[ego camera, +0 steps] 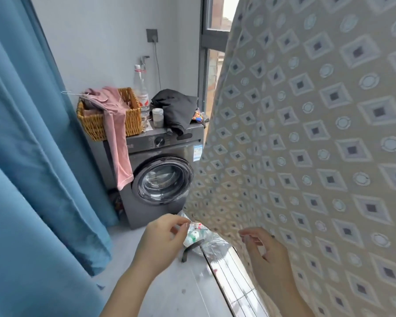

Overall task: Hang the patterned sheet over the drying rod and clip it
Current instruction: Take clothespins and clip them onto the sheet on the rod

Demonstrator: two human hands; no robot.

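The patterned sheet (306, 145), beige with grey diamonds and pale circles, hangs down from above and fills the right half of the view. The drying rod is out of view above the frame. My left hand (162, 243) is low in the middle, fingers curled and apart, holding nothing, just left of the sheet's lower edge. My right hand (265, 255) is right at the sheet's lower left edge, fingers loosely bent and touching or nearly touching the cloth, without a clear grip. No clip shows in either hand.
A grey washing machine (160, 175) stands ahead, bearing a wicker basket (128, 117) with a pink garment, a plastic bottle (141, 88) and a black cloth (176, 108). A blue curtain (32, 156) hangs left. Plastic bags (199, 234) lie on the floor by the window ledge (229, 280).
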